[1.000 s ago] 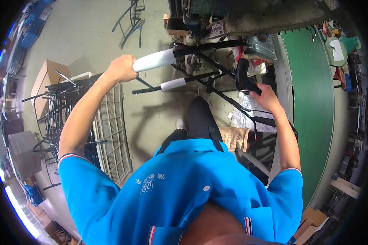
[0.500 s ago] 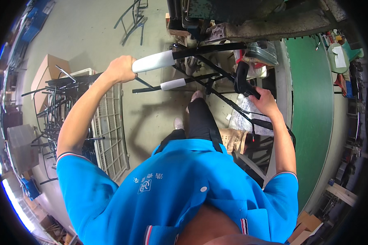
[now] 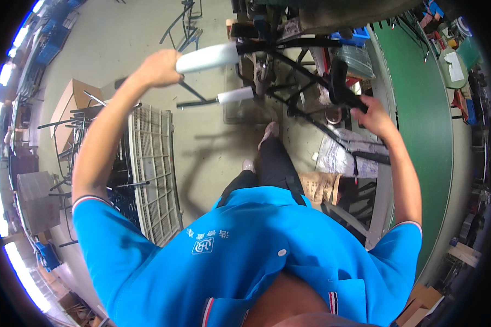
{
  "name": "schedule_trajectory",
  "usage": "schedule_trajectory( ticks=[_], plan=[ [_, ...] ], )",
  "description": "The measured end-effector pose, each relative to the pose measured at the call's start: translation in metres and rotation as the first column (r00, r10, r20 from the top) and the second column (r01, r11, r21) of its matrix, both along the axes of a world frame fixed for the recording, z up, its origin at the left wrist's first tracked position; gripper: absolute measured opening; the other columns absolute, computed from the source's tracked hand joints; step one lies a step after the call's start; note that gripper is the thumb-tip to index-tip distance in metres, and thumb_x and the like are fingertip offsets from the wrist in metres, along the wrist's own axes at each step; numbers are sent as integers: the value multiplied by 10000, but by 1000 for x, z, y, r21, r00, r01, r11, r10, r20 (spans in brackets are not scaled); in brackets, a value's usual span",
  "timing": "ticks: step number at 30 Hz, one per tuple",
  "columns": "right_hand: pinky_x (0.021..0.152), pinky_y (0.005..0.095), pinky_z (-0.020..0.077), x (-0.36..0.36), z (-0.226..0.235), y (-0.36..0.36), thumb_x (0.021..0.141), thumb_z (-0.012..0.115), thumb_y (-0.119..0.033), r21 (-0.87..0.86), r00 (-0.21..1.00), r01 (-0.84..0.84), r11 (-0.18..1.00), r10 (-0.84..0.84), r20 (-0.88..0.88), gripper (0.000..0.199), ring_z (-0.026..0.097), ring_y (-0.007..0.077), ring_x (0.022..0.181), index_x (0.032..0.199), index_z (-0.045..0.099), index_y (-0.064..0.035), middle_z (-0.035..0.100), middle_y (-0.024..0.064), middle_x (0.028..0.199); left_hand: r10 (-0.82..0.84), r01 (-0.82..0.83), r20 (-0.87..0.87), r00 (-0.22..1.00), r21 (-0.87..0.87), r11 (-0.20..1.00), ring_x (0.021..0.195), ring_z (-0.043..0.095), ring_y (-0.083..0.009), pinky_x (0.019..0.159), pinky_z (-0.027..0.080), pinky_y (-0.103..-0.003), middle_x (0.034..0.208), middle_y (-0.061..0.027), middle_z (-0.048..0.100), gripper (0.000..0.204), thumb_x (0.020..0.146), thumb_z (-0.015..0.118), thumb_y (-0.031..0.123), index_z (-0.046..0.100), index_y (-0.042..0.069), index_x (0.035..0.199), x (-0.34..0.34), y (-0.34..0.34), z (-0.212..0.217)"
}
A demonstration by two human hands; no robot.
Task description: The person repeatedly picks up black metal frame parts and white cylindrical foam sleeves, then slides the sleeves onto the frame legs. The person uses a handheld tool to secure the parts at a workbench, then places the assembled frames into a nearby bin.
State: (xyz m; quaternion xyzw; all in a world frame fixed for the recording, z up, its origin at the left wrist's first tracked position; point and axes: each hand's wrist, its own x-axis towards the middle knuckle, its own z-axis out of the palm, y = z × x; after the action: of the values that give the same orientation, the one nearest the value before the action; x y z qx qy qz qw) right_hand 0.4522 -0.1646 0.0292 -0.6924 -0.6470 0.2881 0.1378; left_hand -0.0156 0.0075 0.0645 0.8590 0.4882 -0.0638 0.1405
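A black tubular metal frame (image 3: 303, 82) hangs in front of me above the floor. Two of its tube ends wear white wrapping. My left hand (image 3: 159, 68) grips the upper white-wrapped tube (image 3: 208, 57), arm stretched forward. A second white-wrapped tube end (image 3: 235, 96) sticks out just below it, untouched. My right hand (image 3: 369, 113) is closed around a black padded part of the frame (image 3: 339, 83) on the right side. My legs and shoes (image 3: 267, 136) stand under the frame.
A white wire-grid cart (image 3: 153, 169) loaded with black frames stands at my left. A green conveyor belt (image 3: 425, 125) runs along the right with items on it. Plastic-wrapped parts (image 3: 341, 155) and a brown bag (image 3: 319, 188) lie by my feet. Cardboard boxes (image 3: 65, 106) sit far left.
Both hands have kept their grip while the frame shifted slightly up and away from me. My arms are stretched a little further forward.
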Motion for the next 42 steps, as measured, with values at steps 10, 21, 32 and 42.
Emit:
schedule_trajectory(
  ticks=[10,21,32,42],
  plan=[
    [708,418,453,-31,-5,-31,766,653,-136,-90,999,-32,995,30,-26,250,563,431,816,919,570,43,593,256,818,148,-132,32,988,-299,945,760,623,-368,752,489,-392,749,-246,617,244,615,624,107,587,-55,795,18,-49,-17],
    [678,444,474,-37,11,-88,740,654,-113,46,991,-137,990,137,-5,354,593,401,794,1083,599,-45,600,249,803,169,-146,116,979,-179,973,804,631,-352,734,500,-389,812,-223,637,262,613,630,126,643,5,845,-13,-137,2],
    [509,301,448,-187,-89,-131,747,682,-85,72,887,-230,970,240,-394,433,554,129,514,1151,564,17,609,154,664,740,-78,535,407,-787,612,594,609,-159,535,495,-246,707,-116,627,402,894,552,349,600,-36,1000,-55,-368,-26],
    [688,320,514,-209,41,-71,788,654,-138,84,453,-332,940,237,-859,377,634,218,755,1116,538,6,633,146,926,533,323,588,-608,-431,843,1003,568,-434,878,448,-500,1110,-325,545,802,821,427,607,378,-47,1282,-189,-346,-134]
  ],
)
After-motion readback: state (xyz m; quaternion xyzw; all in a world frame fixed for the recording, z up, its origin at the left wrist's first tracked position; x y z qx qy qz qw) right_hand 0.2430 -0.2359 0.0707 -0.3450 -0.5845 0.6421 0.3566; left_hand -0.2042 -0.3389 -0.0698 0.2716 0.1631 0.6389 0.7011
